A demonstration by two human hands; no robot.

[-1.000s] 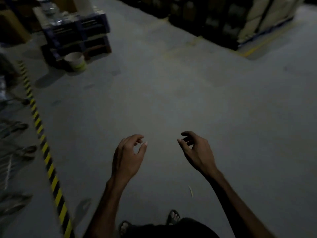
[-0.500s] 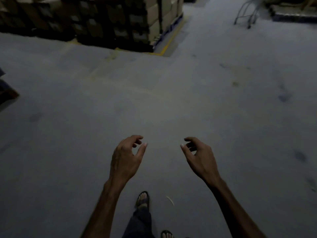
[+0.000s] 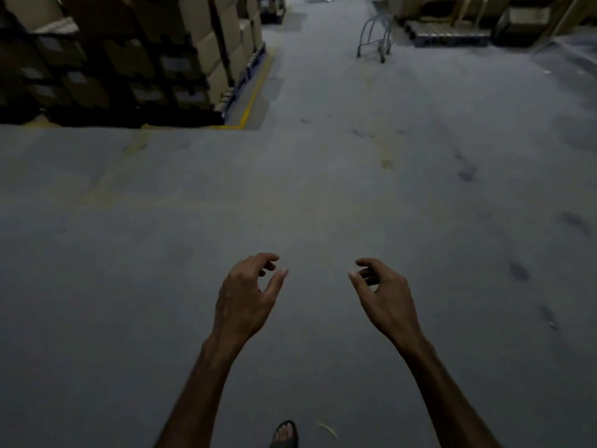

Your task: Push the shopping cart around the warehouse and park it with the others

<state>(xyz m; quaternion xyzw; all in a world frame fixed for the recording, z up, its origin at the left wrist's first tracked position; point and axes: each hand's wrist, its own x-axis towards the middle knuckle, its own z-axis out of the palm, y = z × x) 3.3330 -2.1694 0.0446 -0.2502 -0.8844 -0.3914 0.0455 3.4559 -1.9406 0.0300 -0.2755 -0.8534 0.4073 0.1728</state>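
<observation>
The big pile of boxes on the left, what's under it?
Under the stacked boxes a dark pallet edge shows, beside a yellow floor line. The rest underneath is hidden in shadow.

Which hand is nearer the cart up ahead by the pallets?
Right. The right hand sits almost below the cart, which is far up the aisle; the left hand is farther to its left. Neither touches it.

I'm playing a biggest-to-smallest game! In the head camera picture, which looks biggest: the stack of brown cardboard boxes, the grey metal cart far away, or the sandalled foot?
1. Stack of brown cardboard boxes, by far the largest.
2. Grey metal cart.
3. Sandalled foot, partly cut off by the frame.

The cart looks small only because it is far away; the foot is close, so these two are hard to compare truly.
</observation>
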